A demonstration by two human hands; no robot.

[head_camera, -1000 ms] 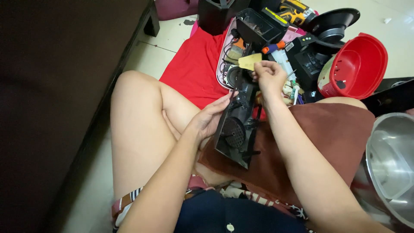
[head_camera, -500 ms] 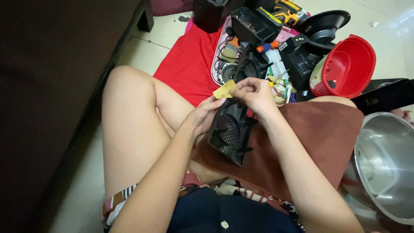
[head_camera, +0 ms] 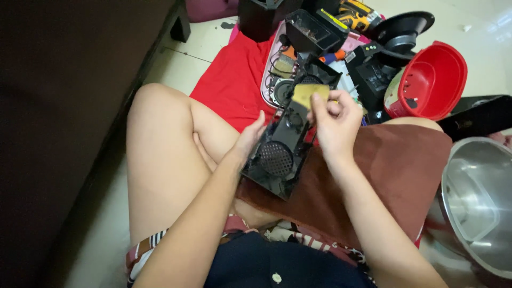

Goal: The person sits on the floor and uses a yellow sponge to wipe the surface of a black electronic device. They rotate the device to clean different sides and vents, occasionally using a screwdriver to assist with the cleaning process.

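- The black plastic housing lies tilted across the brown cloth on the lap, with a round grille at its lower end. I think it could slide off toward the floor, because only the left hand steadies it, with the fingers laid flat on its left edge; it is more a prop than a real clasp.
- The steel pot at the right is cut off by the frame edge, so I cannot tell how it stands.
- The red bowl-shaped casing and the black parts behind it are crowded together; a knock from an elbow could maybe tip them.
- The right hand pinches a small yellowish piece between thumb and fingertips, just above the upper part of the housing. The pinch is narrow, so the piece could slip and drop into the open shell.
- What this piece is, I cannot make out; it is blurred.
- The inside of the housing is dark, and its details are hard to see.
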